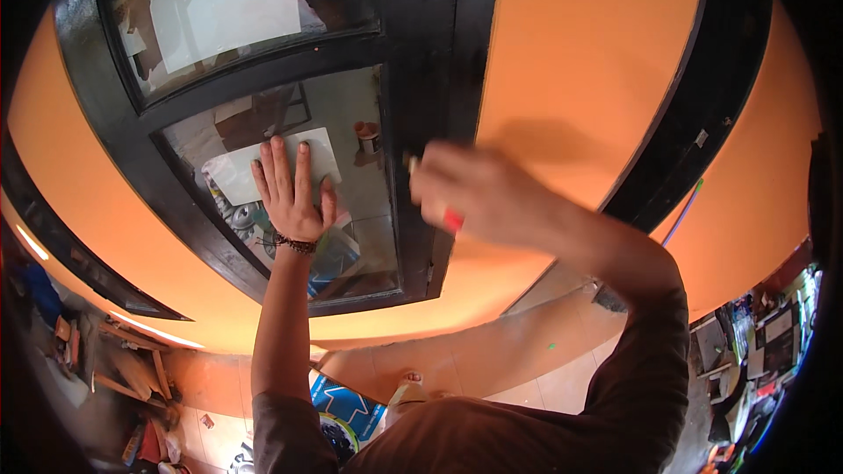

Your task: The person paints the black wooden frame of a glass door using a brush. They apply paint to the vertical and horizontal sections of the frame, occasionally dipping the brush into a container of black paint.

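Note:
My left hand (294, 197) lies flat with fingers apart on a lower glass pane (369, 202) of a dark-framed window or door. Beneath its fingers shows a white rectangular patch (322, 149); whether it is a sheet or a reflection I cannot tell. My right hand (465, 184), smeared by motion, is closed around a slim tool that looks like a paintbrush. Its red end (453, 220) sticks out below the fist, and a pale tip (410, 161) points toward the black upright (430, 105) of the frame. Contact between tip and wood is too blurred to judge.
An orange wall (580, 53) surrounds the frame, with another black post (711, 79) to the right. Below, near my body, a round container with dark contents (336, 433) stands by a blue printed sheet (347, 404). Wooden pieces (132, 360) lie left; clutter (764, 360) fills the right.

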### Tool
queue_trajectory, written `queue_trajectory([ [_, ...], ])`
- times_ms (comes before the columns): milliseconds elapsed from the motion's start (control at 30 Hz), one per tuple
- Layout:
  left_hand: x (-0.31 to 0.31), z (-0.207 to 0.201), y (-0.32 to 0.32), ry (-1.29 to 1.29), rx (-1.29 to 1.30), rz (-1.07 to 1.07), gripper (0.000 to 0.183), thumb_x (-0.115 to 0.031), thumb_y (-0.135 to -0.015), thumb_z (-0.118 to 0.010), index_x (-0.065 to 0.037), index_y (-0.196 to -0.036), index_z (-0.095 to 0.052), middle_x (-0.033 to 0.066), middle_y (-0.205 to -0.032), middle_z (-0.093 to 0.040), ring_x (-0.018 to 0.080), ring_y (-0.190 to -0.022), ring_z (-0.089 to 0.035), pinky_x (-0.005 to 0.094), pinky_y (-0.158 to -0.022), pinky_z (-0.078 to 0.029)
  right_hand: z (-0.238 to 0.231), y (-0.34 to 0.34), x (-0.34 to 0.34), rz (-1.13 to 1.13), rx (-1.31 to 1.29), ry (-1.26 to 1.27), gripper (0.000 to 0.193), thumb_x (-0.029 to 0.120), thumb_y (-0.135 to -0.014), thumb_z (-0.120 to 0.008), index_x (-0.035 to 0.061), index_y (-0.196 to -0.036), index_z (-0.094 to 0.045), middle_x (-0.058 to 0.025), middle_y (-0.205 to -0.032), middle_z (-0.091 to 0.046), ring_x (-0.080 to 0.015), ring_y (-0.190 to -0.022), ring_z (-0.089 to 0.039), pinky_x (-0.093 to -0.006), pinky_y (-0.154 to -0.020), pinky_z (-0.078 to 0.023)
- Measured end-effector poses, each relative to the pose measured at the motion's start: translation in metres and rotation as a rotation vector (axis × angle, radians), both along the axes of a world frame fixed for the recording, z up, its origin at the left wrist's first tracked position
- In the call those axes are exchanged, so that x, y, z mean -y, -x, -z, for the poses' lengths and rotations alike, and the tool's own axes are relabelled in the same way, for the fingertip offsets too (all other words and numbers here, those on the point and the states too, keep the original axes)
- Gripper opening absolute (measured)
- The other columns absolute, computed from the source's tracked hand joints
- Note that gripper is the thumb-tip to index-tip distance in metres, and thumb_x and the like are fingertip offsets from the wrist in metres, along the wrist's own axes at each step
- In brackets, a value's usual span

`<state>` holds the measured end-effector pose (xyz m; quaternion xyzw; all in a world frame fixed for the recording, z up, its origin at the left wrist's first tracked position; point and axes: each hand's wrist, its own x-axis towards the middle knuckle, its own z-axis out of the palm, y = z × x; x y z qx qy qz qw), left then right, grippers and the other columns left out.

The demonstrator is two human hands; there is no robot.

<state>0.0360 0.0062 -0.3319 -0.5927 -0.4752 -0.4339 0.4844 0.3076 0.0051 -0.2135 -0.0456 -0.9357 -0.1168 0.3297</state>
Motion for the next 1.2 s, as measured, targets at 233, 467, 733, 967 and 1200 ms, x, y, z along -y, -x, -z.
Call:
queue_trajectory([
  [233,0.001,-0.002,-0.001,-0.030,0.013,0.037,0.056,-0.026,-0.085,-0.050,-0.004,-0.136,-0.044,0.0245,-0.144,-0.035,0.0429,-0.134,-0.031,0.0543,-0.109,-0.021,-0.079,0.004,-0.008,-0.118,-0.584,-0.275,0.018,-0.003,-0.067,-0.070,0.0049,-0.078,-0.060,-0.0081,-0.074,-0.060,-0.0240,-0.067,-0.062,-0.0317,-0.059,-0.050],
  [467,-0.003,-0.003,-0.001,-0.007,0.001,0.042,0.056,-0.027,-0.085,-0.051,-0.003,-0.136,-0.045,0.0247,-0.143,-0.036,0.0421,-0.134,-0.032,0.0535,-0.109,-0.022,-0.016,0.029,-0.009,0.042,-0.839,-0.137,0.020,-0.005,-0.064,-0.073,0.0011,-0.076,-0.057,-0.0117,-0.072,-0.058,-0.0226,-0.064,-0.062,-0.0294,-0.054,-0.048],
  [733,-0.006,0.000,0.000,-0.029,0.032,0.058,0.055,-0.026,-0.082,-0.053,-0.006,-0.133,-0.049,0.0236,-0.142,-0.038,0.0404,-0.133,-0.034,0.0528,-0.109,-0.022,-0.034,0.036,0.002,-0.004,-0.848,-0.291,0.020,-0.010,-0.064,-0.068,0.0007,-0.073,-0.055,-0.0121,-0.072,-0.056,-0.0256,-0.064,-0.061,-0.0305,-0.055,-0.050],
  [967,-0.002,0.001,0.001,0.009,0.041,0.039,0.055,-0.026,-0.082,-0.053,-0.005,-0.134,-0.049,0.0248,-0.142,-0.038,0.0415,-0.134,-0.033,0.0531,-0.109,-0.021,-0.034,0.040,0.015,0.035,-0.878,-0.244,0.018,-0.009,-0.065,-0.071,-0.0007,-0.073,-0.057,-0.0127,-0.073,-0.060,-0.0246,-0.067,-0.065,-0.0278,-0.063,-0.052],
  [1200,-0.002,0.003,0.001,0.012,0.039,0.027,0.055,-0.027,-0.084,-0.051,-0.005,-0.134,-0.048,0.0253,-0.142,-0.038,0.0418,-0.133,-0.033,0.0534,-0.110,-0.020,-0.020,0.038,0.027,0.075,-0.731,-0.032,0.018,-0.009,-0.064,-0.071,-0.0002,-0.074,-0.060,-0.0143,-0.075,-0.061,-0.0234,-0.071,-0.067,-0.0265,-0.065,-0.051],
])
